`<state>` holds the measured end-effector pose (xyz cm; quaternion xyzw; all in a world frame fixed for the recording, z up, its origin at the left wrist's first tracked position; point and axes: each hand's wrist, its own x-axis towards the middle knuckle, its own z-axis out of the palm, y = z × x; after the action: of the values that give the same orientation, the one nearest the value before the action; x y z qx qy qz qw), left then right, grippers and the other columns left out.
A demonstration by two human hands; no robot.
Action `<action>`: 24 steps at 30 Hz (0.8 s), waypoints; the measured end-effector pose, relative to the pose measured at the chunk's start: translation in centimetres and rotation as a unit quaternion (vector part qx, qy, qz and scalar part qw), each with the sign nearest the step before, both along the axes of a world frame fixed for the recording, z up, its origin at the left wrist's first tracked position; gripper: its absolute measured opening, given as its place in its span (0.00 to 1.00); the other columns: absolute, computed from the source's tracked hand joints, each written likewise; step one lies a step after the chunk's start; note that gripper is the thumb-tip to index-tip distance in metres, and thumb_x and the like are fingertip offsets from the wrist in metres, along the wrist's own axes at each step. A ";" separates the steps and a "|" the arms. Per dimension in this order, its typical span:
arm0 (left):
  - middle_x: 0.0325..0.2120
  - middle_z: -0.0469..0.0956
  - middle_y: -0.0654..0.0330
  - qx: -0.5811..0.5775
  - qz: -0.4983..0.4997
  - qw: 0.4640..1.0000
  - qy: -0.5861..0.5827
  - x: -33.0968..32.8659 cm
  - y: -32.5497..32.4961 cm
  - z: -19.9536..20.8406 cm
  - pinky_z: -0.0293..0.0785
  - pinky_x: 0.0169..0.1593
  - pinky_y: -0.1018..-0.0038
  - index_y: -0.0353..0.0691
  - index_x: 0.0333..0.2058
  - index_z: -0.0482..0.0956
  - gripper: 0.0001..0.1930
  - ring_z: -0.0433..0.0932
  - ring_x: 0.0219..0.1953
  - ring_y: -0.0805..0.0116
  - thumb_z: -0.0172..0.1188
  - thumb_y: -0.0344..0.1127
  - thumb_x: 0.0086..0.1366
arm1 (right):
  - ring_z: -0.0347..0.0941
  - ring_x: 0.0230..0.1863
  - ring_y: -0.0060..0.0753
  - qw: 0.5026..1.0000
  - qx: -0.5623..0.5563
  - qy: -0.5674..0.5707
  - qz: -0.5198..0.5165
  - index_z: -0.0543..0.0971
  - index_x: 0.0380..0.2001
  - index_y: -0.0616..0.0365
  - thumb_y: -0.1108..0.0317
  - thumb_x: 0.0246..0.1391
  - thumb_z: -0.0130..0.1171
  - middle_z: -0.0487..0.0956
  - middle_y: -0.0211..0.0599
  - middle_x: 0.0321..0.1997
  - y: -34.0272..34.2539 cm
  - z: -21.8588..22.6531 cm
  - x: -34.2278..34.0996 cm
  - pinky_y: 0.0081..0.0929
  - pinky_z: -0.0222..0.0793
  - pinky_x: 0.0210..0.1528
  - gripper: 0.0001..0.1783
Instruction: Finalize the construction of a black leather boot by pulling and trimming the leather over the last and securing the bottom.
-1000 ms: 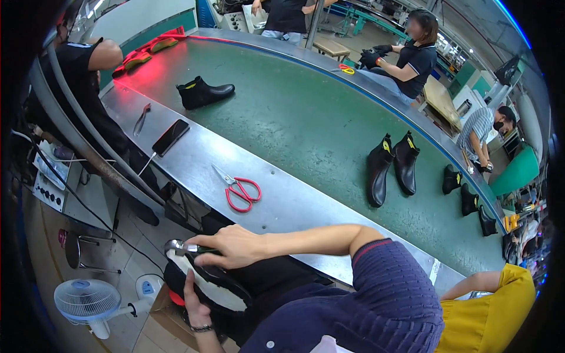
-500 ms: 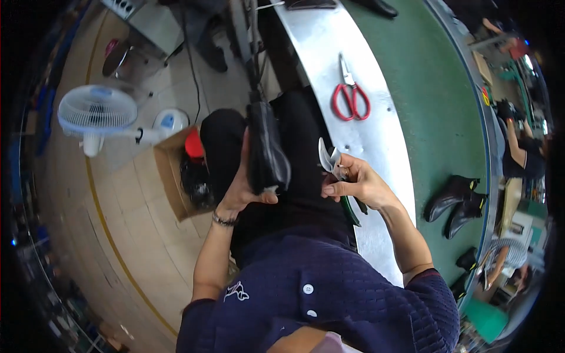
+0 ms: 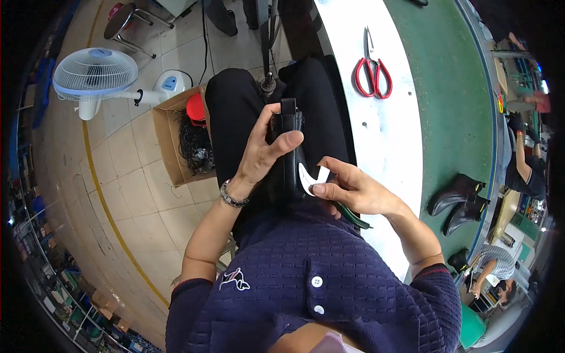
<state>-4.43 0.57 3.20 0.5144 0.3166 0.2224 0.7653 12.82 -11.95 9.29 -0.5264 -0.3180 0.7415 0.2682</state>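
A black leather boot (image 3: 288, 167) is over my lap, its pull tab pointing away from me. My left hand (image 3: 259, 153) holds it from the left side, with the thumb reaching over it and the fingers partly hidden behind. Close to the boot's right side, my right hand (image 3: 356, 191) grips hand shears (image 3: 351, 215) with green handles. Their pale curved jaws are parted and point toward the boot; whether they touch it I cannot tell. Past the boot, between my knees, the end of a dark metal post (image 3: 268, 86) shows bare.
Red-handled scissors (image 3: 373, 76) lie on the metal bench (image 3: 385, 147) to my right. Dark boots (image 3: 459, 200) stand on the green surface beyond. At left are a cardboard box (image 3: 168, 144) with dark scraps, a fan (image 3: 95, 76) and a stool (image 3: 120, 23). Other people work at far right.
The boot has come off the post toward me and turned, its pull tab now showing. My left hand has shifted up along it. The shears have moved left, close to the boot.
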 end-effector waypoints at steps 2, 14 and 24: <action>0.32 0.72 0.67 -0.013 0.040 0.999 -0.006 0.5 -0.5 0.0 0.67 0.42 0.80 0.40 0.47 0.69 0.29 0.70 0.36 0.79 0.68 0.51 0.54 | 0.70 0.20 0.18 1.000 0.007 -0.006 0.004 0.70 0.44 0.60 0.52 0.62 0.55 0.73 0.28 0.20 -0.3 -0.3 -0.1 0.18 0.66 0.22 0.21; 0.31 0.74 0.66 0.026 0.068 0.997 0.027 1.4 -0.9 -0.6 0.69 0.40 0.80 0.38 0.49 0.72 0.30 0.72 0.33 0.78 0.68 0.51 0.54 | 0.71 0.16 0.23 0.945 0.062 -0.227 0.229 0.65 0.49 0.61 0.48 0.61 0.54 0.72 0.35 0.14 2.7 2.0 1.7 0.23 0.63 0.20 0.27; 0.33 0.74 0.65 0.028 0.086 0.996 0.025 1.1 -0.9 -1.3 0.70 0.42 0.79 0.38 0.52 0.70 0.31 0.72 0.36 0.77 0.67 0.52 0.56 | 0.69 0.13 0.23 0.980 0.035 -0.174 0.088 0.64 0.46 0.60 0.51 0.62 0.53 0.71 0.31 0.11 0.6 1.1 -0.4 0.21 0.62 0.18 0.23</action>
<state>-3.31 -0.30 1.88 0.5123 0.3722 0.2830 0.7204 12.44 -11.38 10.34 -0.6078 -0.4305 0.6477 0.1602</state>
